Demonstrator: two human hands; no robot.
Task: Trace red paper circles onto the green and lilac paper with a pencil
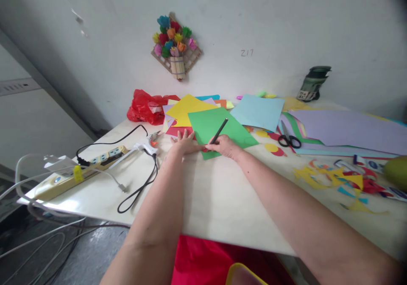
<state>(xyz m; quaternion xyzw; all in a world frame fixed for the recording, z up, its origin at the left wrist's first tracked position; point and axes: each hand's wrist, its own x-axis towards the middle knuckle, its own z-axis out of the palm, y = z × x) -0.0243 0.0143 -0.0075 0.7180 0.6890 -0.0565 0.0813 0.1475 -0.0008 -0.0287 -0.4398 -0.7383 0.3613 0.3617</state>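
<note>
A green paper sheet (pixel 222 126) lies in the middle of the table, partly over red and yellow sheets. My right hand (pixel 225 146) grips a black pen (pixel 220 130), its tip down near the sheet's lower left edge. A small red piece shows under my fingers there. Beside it, my left hand (pixel 185 143) lies with fingers spread, its thumb reaching the red piece. A yellow sheet (pixel 187 111) and a light blue sheet (pixel 258 112) lie behind.
Scissors (pixel 289 141) and paper circles (pixel 272 148) lie to the right, with paper scraps (pixel 330 177) nearer. A glue gun (pixel 144 146), its cable and a power strip (pixel 82 172) occupy the left. A red bag (pixel 146 107) and a bottle (pixel 314 84) stand at the back.
</note>
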